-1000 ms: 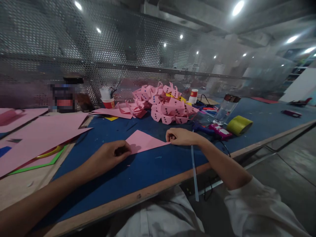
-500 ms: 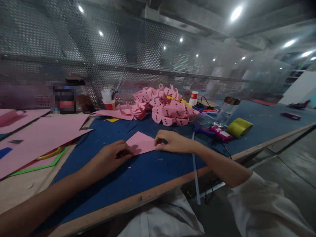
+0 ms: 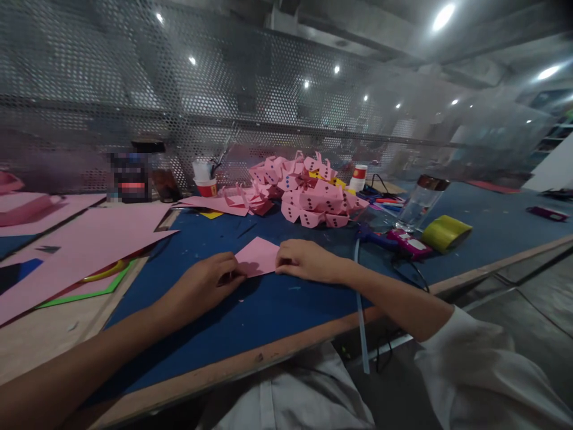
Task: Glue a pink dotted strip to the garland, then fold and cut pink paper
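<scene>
A folded piece of pink paper [image 3: 258,257] lies on the blue tabletop [image 3: 268,310], its pointed top facing away from me. My left hand [image 3: 218,276] pinches its left corner, thumb and fingers curled together. At the right corner, my right hand [image 3: 302,261] closes its fingertips on the same paper and covers that end. Beyond the paper sits a heap of pink folded paper pieces [image 3: 313,200] with dark dots on them.
Pink sheets [image 3: 107,230], a green-edged sheet [image 3: 89,295] and yellow-handled scissors [image 3: 105,272] lie left. To the right are a blue glue gun [image 3: 373,237], a glue stick [image 3: 362,322], a clear jar [image 3: 421,206] and a yellow tape roll [image 3: 446,233]. Paper cups [image 3: 206,186] stand behind.
My right hand has shifted slightly inward along the paper, covering more of its right corner. The left hand stays at the left corner. The view has turned a little to the left.
</scene>
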{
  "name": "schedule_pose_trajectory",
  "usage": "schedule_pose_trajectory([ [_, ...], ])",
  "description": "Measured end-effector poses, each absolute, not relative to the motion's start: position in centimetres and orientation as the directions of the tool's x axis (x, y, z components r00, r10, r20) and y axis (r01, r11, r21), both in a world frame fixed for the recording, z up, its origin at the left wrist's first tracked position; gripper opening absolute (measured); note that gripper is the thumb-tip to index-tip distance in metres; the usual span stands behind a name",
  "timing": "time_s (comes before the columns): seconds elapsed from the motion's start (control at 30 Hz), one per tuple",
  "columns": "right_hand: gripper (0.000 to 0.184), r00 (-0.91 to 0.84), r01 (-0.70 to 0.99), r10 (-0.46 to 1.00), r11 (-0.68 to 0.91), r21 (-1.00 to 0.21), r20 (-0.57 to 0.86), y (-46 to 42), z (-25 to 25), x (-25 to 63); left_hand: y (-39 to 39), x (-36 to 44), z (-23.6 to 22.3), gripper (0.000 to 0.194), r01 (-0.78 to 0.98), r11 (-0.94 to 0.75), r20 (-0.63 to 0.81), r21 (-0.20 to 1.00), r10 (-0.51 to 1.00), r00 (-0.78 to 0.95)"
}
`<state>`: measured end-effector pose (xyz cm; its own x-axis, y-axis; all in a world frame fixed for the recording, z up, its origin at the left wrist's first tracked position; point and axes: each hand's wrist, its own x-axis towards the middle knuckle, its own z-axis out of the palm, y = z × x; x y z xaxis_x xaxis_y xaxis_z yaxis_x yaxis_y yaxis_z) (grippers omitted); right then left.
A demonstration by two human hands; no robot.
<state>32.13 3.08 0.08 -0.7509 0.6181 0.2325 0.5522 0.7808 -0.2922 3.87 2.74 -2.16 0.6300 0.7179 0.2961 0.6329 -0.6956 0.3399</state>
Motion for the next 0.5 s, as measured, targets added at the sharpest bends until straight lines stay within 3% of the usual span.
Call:
schedule_pose_trajectory([
  [0.27, 0.01, -0.708, 0.583, 0.684, 0.706, -0.402, 0.174, 3.05, 0.27, 32.26, 2.85, 3.59, -2.09, 0.028, 0.626, -0.694, 0.257, 0.355, 0.717, 0.648],
  [0.5, 0.012, -0.677, 0.605, 0.719, 0.666, -0.436, 0.158, 3.32, -0.05, 32.31, 2.97, 3.28, -1.84, 0.03, 0.612, -0.644, 0.231, 0.459, 0.752, 0.618],
])
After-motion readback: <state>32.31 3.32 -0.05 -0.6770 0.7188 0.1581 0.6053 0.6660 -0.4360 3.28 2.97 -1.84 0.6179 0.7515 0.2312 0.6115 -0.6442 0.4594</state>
